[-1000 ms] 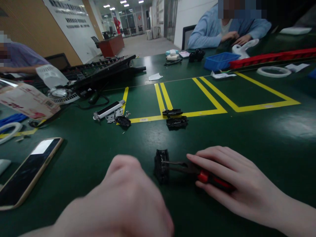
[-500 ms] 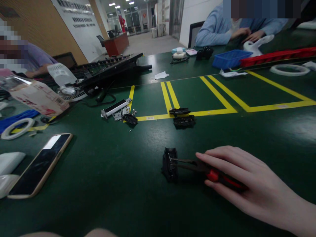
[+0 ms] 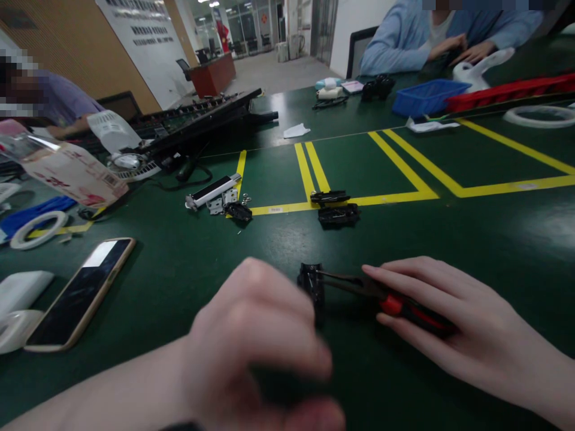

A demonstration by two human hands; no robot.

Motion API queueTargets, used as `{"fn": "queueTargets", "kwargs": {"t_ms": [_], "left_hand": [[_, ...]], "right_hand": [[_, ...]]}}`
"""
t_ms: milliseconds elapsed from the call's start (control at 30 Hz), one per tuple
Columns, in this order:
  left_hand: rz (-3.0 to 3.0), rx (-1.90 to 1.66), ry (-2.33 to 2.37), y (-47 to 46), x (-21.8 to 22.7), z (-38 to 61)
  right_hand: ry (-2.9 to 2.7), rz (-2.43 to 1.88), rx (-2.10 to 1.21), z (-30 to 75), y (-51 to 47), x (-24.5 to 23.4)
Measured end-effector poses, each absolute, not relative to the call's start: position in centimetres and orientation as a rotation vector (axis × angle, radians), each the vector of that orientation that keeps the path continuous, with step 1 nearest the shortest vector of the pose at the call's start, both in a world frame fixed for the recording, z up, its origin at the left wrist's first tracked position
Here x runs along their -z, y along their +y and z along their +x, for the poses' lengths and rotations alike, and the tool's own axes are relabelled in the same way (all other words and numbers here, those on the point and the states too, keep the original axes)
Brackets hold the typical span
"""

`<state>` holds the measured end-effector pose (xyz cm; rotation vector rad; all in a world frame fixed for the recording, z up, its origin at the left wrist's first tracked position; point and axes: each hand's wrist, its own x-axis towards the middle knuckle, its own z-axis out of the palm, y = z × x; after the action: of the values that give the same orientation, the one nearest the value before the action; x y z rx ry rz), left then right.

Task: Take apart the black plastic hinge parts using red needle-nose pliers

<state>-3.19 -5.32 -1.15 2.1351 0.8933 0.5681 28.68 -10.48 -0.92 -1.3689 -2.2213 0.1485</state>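
Both hands are over a dark green tabletop [image 3: 179,281]. On the right, the right hand [image 3: 453,323] grips pliers with red and black handles [image 3: 390,304], their long narrow jaws pointing left. At the tips is a small black plastic part [image 3: 313,276], near the middle of the view, its long side running away from the viewer. Whether the jaws pinch it or only touch it cannot be told.

In front and to the left, the left hand [image 3: 251,335] is curled and blurred, hiding the lower left of the part. Whether its fingers hold anything cannot be told. Half a second ago only a sliver of this hand showed at the bottom edge; now it has come up beside the part. The right hand keeps the same hold on the pliers, and the part stays at their tips. The view has dipped slightly, so the far objects sit higher.

For room, green surface stretches from the left forearm to a smartphone [image 3: 83,293] at the left, and again to the right beyond the pliers. Farther away, a strip of tabletop separates the part from two similar black pieces [image 3: 339,214], which lie by the near edge of the yellow tape outlines [image 3: 395,198]. A blue basket [image 3: 429,99] stands well beyond the tape.
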Motion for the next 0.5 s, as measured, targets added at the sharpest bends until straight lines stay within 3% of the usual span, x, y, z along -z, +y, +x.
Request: {"fn": "queueTargets", "kwargs": {"t_ms": [100,267,500], "left_hand": [[2.237,-0.604,0.743,-2.2,0.1,-0.5],[2.374,-0.291,0.710,-0.8,0.4,2.0],[2.341,-0.273,0.700,-0.4,0.1,1.4]], "right_hand": [[-2.212,-1.389,-0.126,28.6,-10.3,0.8],[-2.227,-1.371,-0.123,28.2,-10.6,0.7],[-2.276,-1.382,-0.083,28.4,-10.5,0.7]]}}
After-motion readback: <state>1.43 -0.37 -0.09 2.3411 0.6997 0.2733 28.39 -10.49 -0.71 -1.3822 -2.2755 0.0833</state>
